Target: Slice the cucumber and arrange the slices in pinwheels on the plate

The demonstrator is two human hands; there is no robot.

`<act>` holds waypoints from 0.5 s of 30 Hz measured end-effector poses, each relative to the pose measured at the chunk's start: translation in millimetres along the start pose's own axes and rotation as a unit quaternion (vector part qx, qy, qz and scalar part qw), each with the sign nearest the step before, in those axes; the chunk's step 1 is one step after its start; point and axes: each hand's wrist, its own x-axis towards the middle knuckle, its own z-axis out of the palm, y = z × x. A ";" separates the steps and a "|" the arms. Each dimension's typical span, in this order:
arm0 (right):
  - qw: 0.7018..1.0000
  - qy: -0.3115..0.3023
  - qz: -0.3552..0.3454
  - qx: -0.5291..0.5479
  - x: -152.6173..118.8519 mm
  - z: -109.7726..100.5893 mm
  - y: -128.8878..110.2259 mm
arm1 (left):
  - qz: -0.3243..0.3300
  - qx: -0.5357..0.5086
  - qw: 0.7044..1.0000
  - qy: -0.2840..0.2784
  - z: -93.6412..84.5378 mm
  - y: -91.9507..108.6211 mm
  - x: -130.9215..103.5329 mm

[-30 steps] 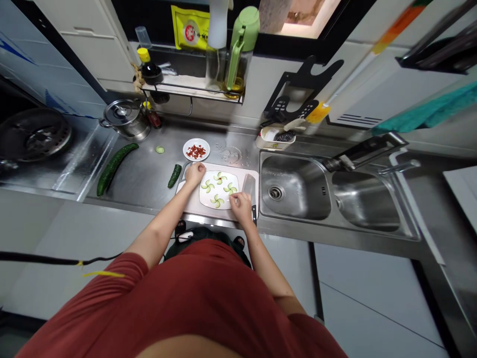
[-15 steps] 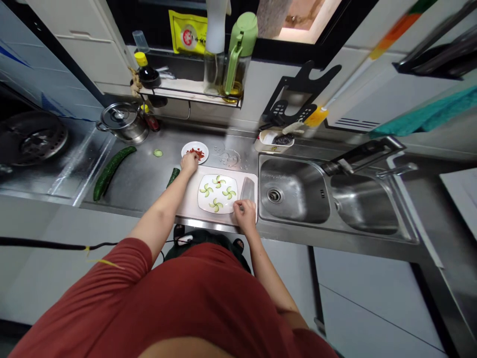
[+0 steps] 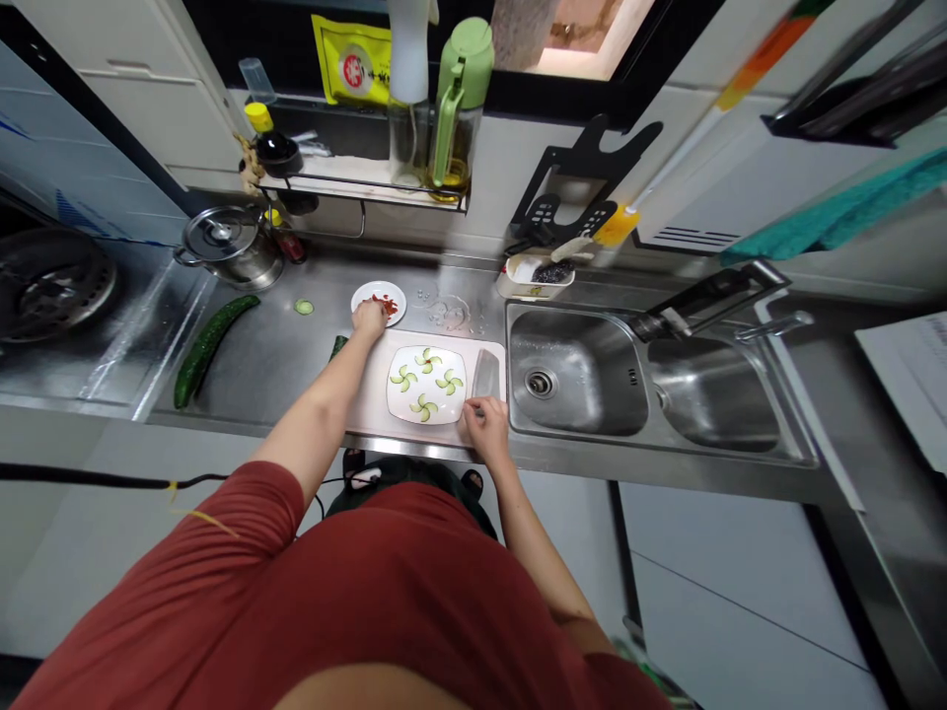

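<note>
My left hand (image 3: 369, 319) reaches over the near rim of a small white plate (image 3: 397, 291) holding chopped red pieces (image 3: 386, 303). Its fingers are bent together among the pieces, and the fingertips are partly hidden. Beside the right edge of a squarish white plate (image 3: 398, 404), my right hand (image 3: 488, 428) is closed, thumb and fingers pinched; what they hold, if anything, is too small to see. Several pinwheels of green cucumber slices (image 3: 424, 406) lie on that plate, the far one with a red dot at its centre. A knife blade (image 3: 485, 373) lies just beyond my right hand, its handle hidden.
Under the squarish plate is a pale cutting board (image 3: 370, 419). A cucumber piece (image 3: 338, 345) sits partly behind my left forearm. Farther left are a whole cucumber (image 3: 211, 345), a cut slice (image 3: 303, 307) and a lidded pot (image 3: 229, 247). A double sink (image 3: 577, 380) adjoins on the right.
The view has shifted slightly, so the counter appears a little farther left. My left hand stays at the small plate, fingertips lower among the red pieces. My right hand keeps its place.
</note>
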 end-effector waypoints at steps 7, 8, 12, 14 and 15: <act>1.000 -0.003 0.002 -0.004 1.6 -0.3 -2.2 | -0.007 -0.025 0.999 -0.021 1.0 0.8 6.2; 1.000 -0.003 0.000 -0.005 1.6 -0.3 -2.1 | -0.005 -0.024 0.999 -0.023 1.1 0.9 6.6; 1.000 -0.003 -0.002 -0.005 1.0 -0.2 -1.2 | 0.001 -0.044 0.999 -0.012 1.2 -0.9 5.5; 1.000 -0.005 0.001 -0.001 0.6 0.0 -0.7 | -0.006 -0.075 0.997 0.009 1.5 -3.0 4.1; 1.000 -0.005 0.002 0.002 0.5 0.2 -0.4 | -0.015 -0.099 0.995 0.021 1.6 -4.0 3.3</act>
